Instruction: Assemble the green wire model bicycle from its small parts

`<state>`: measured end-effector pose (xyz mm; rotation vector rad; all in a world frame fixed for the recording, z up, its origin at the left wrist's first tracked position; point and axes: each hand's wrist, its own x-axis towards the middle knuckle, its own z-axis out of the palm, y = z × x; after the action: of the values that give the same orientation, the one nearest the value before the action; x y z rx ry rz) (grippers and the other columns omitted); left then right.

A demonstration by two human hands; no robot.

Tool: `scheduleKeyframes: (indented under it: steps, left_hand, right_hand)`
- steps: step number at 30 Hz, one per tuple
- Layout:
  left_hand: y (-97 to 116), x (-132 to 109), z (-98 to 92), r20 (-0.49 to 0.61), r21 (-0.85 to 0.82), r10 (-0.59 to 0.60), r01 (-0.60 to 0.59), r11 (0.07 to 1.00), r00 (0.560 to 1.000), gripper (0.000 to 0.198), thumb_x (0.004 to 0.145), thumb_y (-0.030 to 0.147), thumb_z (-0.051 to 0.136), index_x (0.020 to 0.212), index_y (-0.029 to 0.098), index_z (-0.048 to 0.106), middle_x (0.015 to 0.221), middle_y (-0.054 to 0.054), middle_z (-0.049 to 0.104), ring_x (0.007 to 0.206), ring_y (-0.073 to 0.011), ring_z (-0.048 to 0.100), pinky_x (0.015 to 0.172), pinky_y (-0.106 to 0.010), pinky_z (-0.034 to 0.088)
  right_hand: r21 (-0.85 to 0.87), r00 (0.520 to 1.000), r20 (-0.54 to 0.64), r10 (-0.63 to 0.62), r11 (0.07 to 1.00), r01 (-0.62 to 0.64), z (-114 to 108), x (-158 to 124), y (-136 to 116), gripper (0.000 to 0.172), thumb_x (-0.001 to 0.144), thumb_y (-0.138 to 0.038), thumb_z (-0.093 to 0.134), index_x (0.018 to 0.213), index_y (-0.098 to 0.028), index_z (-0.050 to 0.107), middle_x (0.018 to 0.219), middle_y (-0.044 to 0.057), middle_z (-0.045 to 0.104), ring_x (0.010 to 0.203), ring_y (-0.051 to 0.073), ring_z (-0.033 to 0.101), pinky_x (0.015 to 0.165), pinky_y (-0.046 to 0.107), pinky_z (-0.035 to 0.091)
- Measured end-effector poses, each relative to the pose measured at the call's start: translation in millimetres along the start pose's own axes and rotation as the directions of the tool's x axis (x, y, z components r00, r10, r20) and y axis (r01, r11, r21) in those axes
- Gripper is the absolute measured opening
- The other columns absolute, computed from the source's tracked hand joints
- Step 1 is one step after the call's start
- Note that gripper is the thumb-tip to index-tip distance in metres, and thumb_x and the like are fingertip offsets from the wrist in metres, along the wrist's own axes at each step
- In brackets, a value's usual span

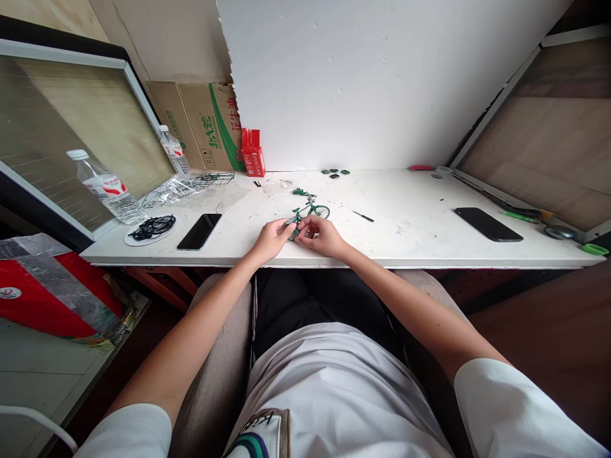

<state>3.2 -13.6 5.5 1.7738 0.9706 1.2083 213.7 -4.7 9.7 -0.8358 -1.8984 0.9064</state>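
A small green model bicycle [321,210] is at the front middle of the white table, its spoked front wheel and handlebar pointing away to the right. My left hand [273,240] grips its rear end from the left, thumb and fingers closed. On the other side my right hand [321,236] pinches at the rear part with thumb and forefinger. Whether a tiny part sits in that pinch is too small to tell. The fingers hide much of the rear wheel. A small green piece [298,191] lies just beyond the bicycle.
Several dark green pieces [335,172] lie by the back wall. A thin dark tool [363,217] is right of the bicycle. Phones [199,231] [487,224] lie on both sides. At left are a plate of black strands [151,229], water bottles [105,187] and a red box [252,153].
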Motion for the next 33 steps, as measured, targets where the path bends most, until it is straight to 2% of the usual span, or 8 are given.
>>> scheduleKeyframes:
  steps: [11,16,27,33]
  left_hand:
    - [-2.4,-1.8,5.0,-0.05,-0.084,-0.026,0.022,0.996,0.998,0.047,0.092,0.056,0.079,0.109,0.013,0.079,0.11,-0.015,0.083,0.103,-0.0274,0.079,0.092,-0.036,0.061]
    - [-0.5,-1.6,5.0,-0.075,-0.09,-0.043,0.036,0.995,0.996,0.052,0.089,0.061,0.08,0.108,0.013,0.078,0.109,-0.015,0.084,0.1,-0.0277,0.079,0.091,-0.038,0.063]
    - [0.5,-0.2,5.4,-0.103,-0.128,-0.063,0.049,0.991,0.993,0.055,0.08,0.064,0.088,0.095,0.013,0.077,0.099,-0.013,0.083,0.092,-0.0255,0.078,0.083,-0.035,0.062]
    - [-4.8,2.0,3.0,-0.074,-0.25,-0.138,0.116,0.961,0.988,0.062,0.075,0.069,0.091,0.099,0.013,0.079,0.1,-0.012,0.084,0.088,-0.0247,0.078,0.086,-0.038,0.063]
  right_hand:
    - [0.006,0.999,0.027,-0.042,0.999,0.042,-0.2,1.0,9.1,0.034,0.086,-0.045,0.083,0.106,-0.024,0.065,0.089,0.003,0.075,0.078,0.02,0.069,0.078,0.036,0.056]
    - [0.001,0.999,0.032,-0.017,1.0,0.017,-0.1,1.1,7.9,0.037,0.086,-0.048,0.084,0.107,-0.025,0.064,0.089,0.003,0.075,0.08,0.02,0.069,0.079,0.037,0.057]
    - [0.009,0.999,0.036,-0.023,1.0,0.023,0.2,1.1,7.2,0.037,0.085,-0.046,0.083,0.107,-0.023,0.064,0.088,0.002,0.075,0.077,0.018,0.069,0.076,0.035,0.056]
    - [0.053,0.999,0.033,-0.022,0.998,0.02,0.1,1.1,2.4,0.042,0.084,-0.048,0.086,0.109,-0.022,0.063,0.086,0.001,0.076,0.076,0.018,0.07,0.076,0.034,0.057]
